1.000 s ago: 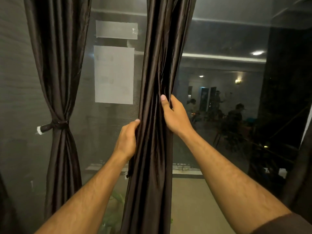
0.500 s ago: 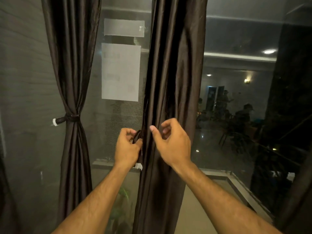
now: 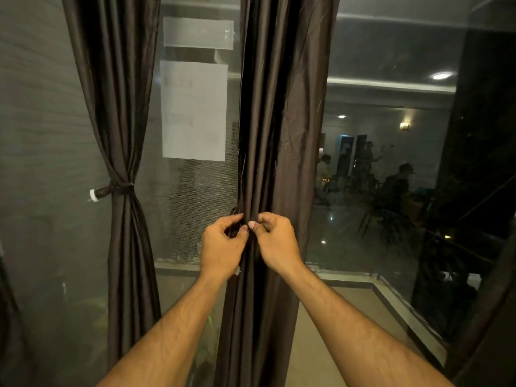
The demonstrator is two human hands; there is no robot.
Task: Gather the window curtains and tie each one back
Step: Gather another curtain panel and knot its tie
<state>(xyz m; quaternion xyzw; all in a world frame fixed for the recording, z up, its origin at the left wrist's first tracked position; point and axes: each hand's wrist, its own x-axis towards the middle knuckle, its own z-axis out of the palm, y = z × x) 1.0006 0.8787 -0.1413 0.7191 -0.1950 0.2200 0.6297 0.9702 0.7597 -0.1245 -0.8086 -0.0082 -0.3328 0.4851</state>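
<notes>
Hands are seen meeting at the centre of the frame, both pressed against the front of the dark brown middle curtain (image 3: 282,113). That curtain is gathered into a loose vertical column running from the top edge down to the bottom, and it is not yet bound. The left hand (image 3: 222,248) is curled, thumb and fingers pinching a dark tie strap (image 3: 234,219) whose looped end is glimpsed just above the knuckles, at the curtain's left edge. The right hand (image 3: 275,241) is curled too, its fingers bent in and its thumb tip laid against the folds right beside the left thumb; cloth is pinched there, though whether the strap is also caught cannot be told. Over in the left half of the frame, the left curtain (image 3: 117,88) is already cinched at its waist by a tied band (image 3: 117,188), with a white tip (image 3: 94,195) sticking out to the left. Between the 2 curtains, 2 sheets are fixed to the window glass (image 3: 385,51): a large paper sheet (image 3: 194,110) and a small paper strip (image 3: 198,33) above it. In the right half of the frame, a dim room with ceiling lights is seen through the glass.
</notes>
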